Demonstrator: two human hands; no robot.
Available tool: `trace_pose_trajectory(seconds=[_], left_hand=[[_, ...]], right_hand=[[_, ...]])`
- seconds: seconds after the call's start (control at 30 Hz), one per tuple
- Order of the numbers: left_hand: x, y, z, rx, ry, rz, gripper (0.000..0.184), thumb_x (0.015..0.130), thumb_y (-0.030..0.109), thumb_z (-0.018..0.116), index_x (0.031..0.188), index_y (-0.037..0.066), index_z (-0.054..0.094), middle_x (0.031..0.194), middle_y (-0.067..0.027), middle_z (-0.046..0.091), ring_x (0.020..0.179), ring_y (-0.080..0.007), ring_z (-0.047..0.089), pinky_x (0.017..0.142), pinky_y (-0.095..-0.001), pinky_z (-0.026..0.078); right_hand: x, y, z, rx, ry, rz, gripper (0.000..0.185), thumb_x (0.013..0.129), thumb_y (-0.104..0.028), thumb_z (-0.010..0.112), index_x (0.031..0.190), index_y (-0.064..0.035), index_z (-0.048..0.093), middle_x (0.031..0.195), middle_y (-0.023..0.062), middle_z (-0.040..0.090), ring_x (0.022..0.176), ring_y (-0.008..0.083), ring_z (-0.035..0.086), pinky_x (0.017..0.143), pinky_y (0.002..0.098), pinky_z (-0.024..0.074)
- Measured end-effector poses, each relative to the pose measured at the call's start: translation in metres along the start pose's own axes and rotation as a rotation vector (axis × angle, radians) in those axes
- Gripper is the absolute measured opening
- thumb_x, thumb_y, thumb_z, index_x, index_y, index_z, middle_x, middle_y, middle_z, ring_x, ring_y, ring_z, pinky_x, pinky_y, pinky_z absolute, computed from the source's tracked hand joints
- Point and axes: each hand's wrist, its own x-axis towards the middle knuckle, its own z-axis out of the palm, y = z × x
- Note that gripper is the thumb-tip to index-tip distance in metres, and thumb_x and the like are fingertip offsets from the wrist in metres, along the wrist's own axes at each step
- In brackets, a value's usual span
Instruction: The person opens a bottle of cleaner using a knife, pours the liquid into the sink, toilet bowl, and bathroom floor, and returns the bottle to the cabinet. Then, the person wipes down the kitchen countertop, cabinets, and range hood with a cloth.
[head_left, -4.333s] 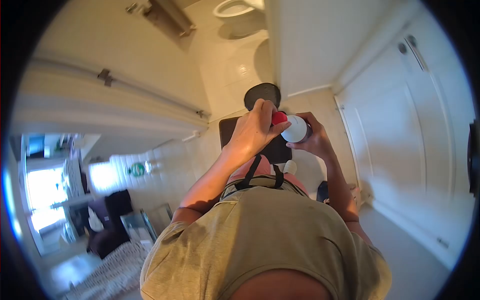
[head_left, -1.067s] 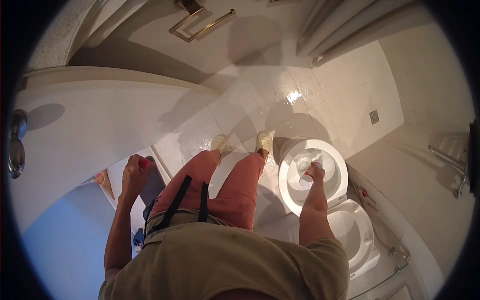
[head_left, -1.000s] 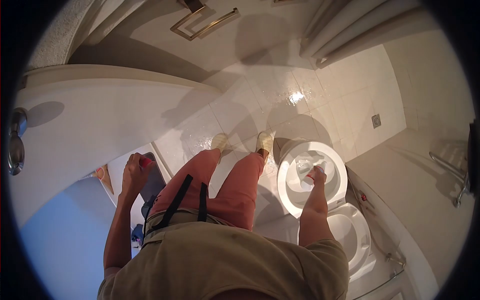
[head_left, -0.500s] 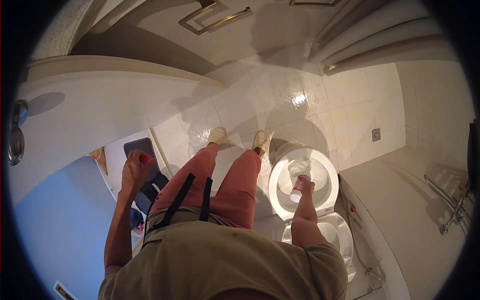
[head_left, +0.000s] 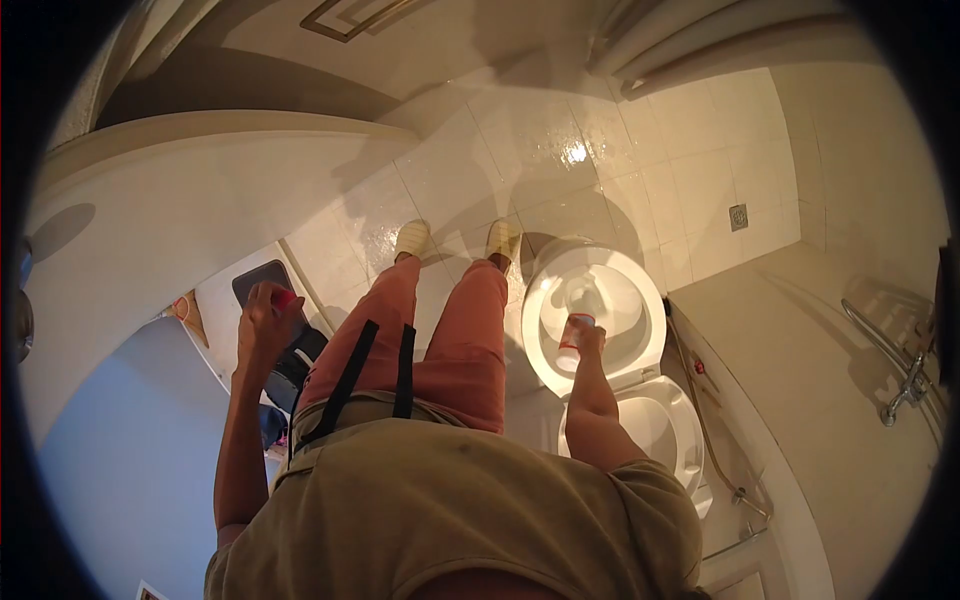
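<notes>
Compared with 4.3 seconds ago, when both hands meet at one bottle beside a doorway, the hands are now well apart. The right hand [head_left: 593, 340] has the white bottle with red print [head_left: 574, 343] above the toilet bowl [head_left: 538, 325], while the left hand [head_left: 262, 314] has the red cap [head_left: 286, 299] on the other side of the body. Against half a second ago, the view shifts a little, so the toilet, the cream shoes [head_left: 413, 239] and the square floor drain [head_left: 738, 217] all sit slightly higher and further left. The bottle appears a little nearer the left side of the bowl's rim in the view; the left hand's hold looks much the same.

The bottle lies within the right hand's curled fingers, which grip it from its right side in the view. It sits aslant over the near-left part of the bowl, one end toward the water and the white end toward the rim; whether it touches the rim, I cannot tell. The toilet lid [head_left: 655, 425] is folded back beneath the right forearm. The left fingers are bent around the cap, which pokes out at their right edge in front of a dark flat mat [head_left: 256, 278]
</notes>
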Motion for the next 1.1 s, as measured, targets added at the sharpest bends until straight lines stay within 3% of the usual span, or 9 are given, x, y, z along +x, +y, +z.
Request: trace_pose_trajectory(seconds=[0.23, 0.27, 0.47, 0.63, 0.73, 0.77, 0.83, 0.9, 1.1], left_hand=[[0.001, 0.007, -0.002, 0.029, 0.014, 0.009, 0.023, 0.080, 0.018, 0.070, 0.091, 0.002, 0.056, 0.086, -0.0140, 0.059, 0.070, -0.0273, 0.059, 0.061, -0.0369, 0.048], [0.001, 0.008, -0.001, 0.027, 0.013, 0.012, 0.023, 0.080, 0.018, 0.070, 0.091, 0.002, 0.056, 0.086, -0.0140, 0.059, 0.070, -0.0273, 0.059, 0.061, -0.0369, 0.048], [0.001, 0.010, 0.007, 0.008, -0.009, 0.082, 0.024, 0.080, 0.017, 0.070, 0.092, 0.002, 0.056, 0.086, -0.0148, 0.060, 0.071, -0.0286, 0.060, 0.063, -0.0371, 0.049], [0.002, 0.020, 0.002, 0.004, 0.012, 0.077, 0.026, 0.079, 0.017, 0.071, 0.092, 0.001, 0.055, 0.087, -0.0156, 0.060, 0.071, -0.0299, 0.060, 0.063, -0.0377, 0.049], [0.001, 0.022, 0.003, 0.028, -0.015, 0.059, 0.026, 0.079, 0.017, 0.071, 0.092, 0.001, 0.054, 0.087, -0.0162, 0.060, 0.071, -0.0309, 0.060, 0.063, -0.0377, 0.049], [0.001, 0.021, 0.006, 0.027, -0.009, 0.070, 0.026, 0.079, 0.017, 0.071, 0.092, 0.001, 0.054, 0.087, -0.0162, 0.060, 0.071, -0.0309, 0.060, 0.063, -0.0377, 0.049], [0.004, 0.024, 0.011, 0.041, 0.006, 0.111, 0.026, 0.079, 0.017, 0.071, 0.091, 0.001, 0.055, 0.087, -0.0169, 0.060, 0.072, -0.0323, 0.060, 0.063, -0.0381, 0.049], [0.009, 0.032, 0.012, -0.002, -0.015, 0.130, 0.026, 0.079, 0.017, 0.071, 0.091, 0.000, 0.055, 0.087, -0.0177, 0.060, 0.072, -0.0339, 0.060, 0.062, -0.0389, 0.049], [0.021, 0.048, 0.014, -0.010, -0.055, 0.106, 0.026, 0.079, 0.015, 0.072, 0.091, 0.000, 0.055, 0.086, -0.0177, 0.060, 0.071, -0.0324, 0.060, 0.062, -0.0387, 0.048]], right_hand=[[0.023, -0.006, -0.011, 0.102, 0.074, 0.000, 0.085, 0.053, -0.055, 0.078, 0.119, -0.0065, 0.054, 0.118, 0.0141, 0.060, 0.108, 0.0288, 0.059, 0.092, 0.0418, 0.0461], [0.026, -0.003, -0.010, 0.037, 0.178, 0.025, 0.079, 0.053, -0.047, 0.081, 0.112, -0.0010, 0.057, 0.108, 0.0171, 0.064, 0.091, 0.0288, 0.065, 0.080, 0.0393, 0.0522], [-0.021, -0.012, -0.014, -0.272, 0.076, -0.156, 0.073, 0.048, -0.052, 0.081, 0.109, -0.0150, 0.062, 0.109, 0.0101, 0.066, 0.101, 0.0285, 0.063, 0.085, 0.0428, 0.0494], [-0.027, 0.005, 0.000, -0.348, -0.004, -0.101, 0.075, 0.050, -0.051, 0.080, 0.110, -0.0104, 0.062, 0.109, 0.0124, 0.066, 0.100, 0.0287, 0.063, 0.084, 0.0405, 0.0505], [0.027, 0.067, 0.050, 0.367, -0.205, 0.046, 0.067, 0.062, -0.038, 0.081, 0.112, 0.0014, 0.059, 0.105, 0.0147, 0.065, 0.097, 0.0265, 0.063, 0.080, 0.0378, 0.0515], [0.027, 0.079, 0.056, 0.378, -0.201, 0.042, 0.067, 0.062, -0.038, 0.081, 0.112, 0.0014, 0.059, 0.105, 0.0147, 0.065, 0.097, 0.0265, 0.063, 0.080, 0.0378, 0.0515], [0.023, 0.091, 0.071, 1.256, -0.534, -0.208, 0.041, 0.081, -0.025, 0.072, 0.113, -0.0037, 0.058, 0.101, 0.0065, 0.064, 0.093, 0.0230, 0.062, 0.077, 0.0414, 0.0529], [0.016, 0.086, 0.075, 1.431, -0.700, -0.115, 0.032, 0.084, -0.021, 0.068, 0.111, -0.0095, 0.057, 0.105, 0.0047, 0.062, 0.094, 0.0238, 0.061, 0.082, 0.0437, 0.0512], [-0.019, 0.057, 0.080, 1.810, -0.391, -0.067, 0.045, 0.076, 0.002, 0.070, 0.115, -0.0095, 0.051, 0.103, 0.0089, 0.061, 0.093, 0.0242, 0.061, 0.080, 0.0416, 0.0541]])
